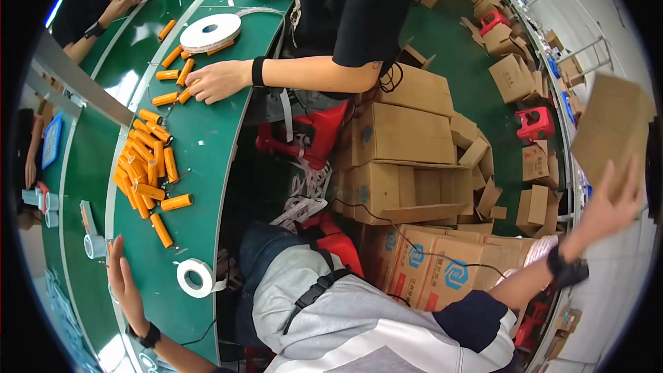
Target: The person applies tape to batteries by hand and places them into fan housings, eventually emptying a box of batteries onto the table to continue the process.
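My left hand point(124, 288) is at the left side of the green worktable point(159, 307), with its fingers stretched out and nothing in them. Just beyond its fingertips is a pale tape dispenser point(96, 245). To its right lies a roll of white tape point(195, 278) near the table's edge. Far out to the right, my raised right hand point(611, 200) grips the lower end of a brown cardboard piece point(611, 128). Whether that piece is a flat sheet or the side of a box I cannot tell. A heap of orange cylindrical cells point(143, 159) covers the table ahead of my left hand.
A co-worker's hand point(217, 81) touches orange cells beside a large white label roll point(210, 32). Cardboard boxes point(407, 135) stand stacked right of the table, with printed cartons point(442, 262) nearer me. Red stools point(536, 123) and more boxes line the far right. A dark cable point(394, 220) crosses the boxes.
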`<state>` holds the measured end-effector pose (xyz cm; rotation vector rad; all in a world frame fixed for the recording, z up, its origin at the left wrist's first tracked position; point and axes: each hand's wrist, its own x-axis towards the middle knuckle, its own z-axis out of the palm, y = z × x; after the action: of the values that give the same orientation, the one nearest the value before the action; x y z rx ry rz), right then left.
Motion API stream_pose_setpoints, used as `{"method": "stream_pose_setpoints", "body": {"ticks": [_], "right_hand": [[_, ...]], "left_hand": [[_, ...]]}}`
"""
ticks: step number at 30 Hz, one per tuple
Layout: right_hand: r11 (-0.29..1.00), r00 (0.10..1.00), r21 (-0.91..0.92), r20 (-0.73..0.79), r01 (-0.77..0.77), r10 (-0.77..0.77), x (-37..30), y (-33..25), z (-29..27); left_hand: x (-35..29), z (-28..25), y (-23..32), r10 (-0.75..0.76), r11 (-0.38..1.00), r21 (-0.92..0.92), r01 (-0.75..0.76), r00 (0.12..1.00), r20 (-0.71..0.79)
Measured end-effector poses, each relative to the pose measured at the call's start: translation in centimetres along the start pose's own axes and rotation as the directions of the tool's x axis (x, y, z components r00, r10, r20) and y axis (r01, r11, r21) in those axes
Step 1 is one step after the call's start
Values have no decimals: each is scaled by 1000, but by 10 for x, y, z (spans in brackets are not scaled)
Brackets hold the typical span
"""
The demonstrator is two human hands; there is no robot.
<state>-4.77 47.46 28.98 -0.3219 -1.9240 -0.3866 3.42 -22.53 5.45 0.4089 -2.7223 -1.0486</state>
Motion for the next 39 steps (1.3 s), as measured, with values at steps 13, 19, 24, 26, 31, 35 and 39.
{"method": "stream_pose_setpoints", "body": {"ticks": [13, 19, 24, 26, 31, 35, 39], "right_hand": [[783, 59, 611, 791, -119, -609, -124, -138, 150], [93, -165, 922, 32, -375, -986, -204, -371, 30], [38, -375, 755, -280, -654, -884, -308, -408, -44], [318, -518, 568, -230, -759, -824, -336, -417, -57], [464, -461, 234, 73, -854, -885, -345, -414, -63], [362, -311, 216, 236, -907, -920, -338, -409, -90], [390, -334, 291, 224, -874, -916, -336, -398, -88]], "left_hand": [[-102, 38, 77, -108, 994, -45, 103, 982, -152], [-117, 105, 81, -267, 952, 79, 295, 929, -256], [-127, 103, 58, -118, 974, 168, 151, 974, -191], [-135, 101, 42, -10, 989, 148, 22, 997, -81], [-104, 71, 37, -89, 955, 294, 41, 984, 153], [-101, 67, 26, 162, 961, 233, -150, 986, -32], [-114, 96, 20, 80, 996, 70, -57, 919, -387]]}}
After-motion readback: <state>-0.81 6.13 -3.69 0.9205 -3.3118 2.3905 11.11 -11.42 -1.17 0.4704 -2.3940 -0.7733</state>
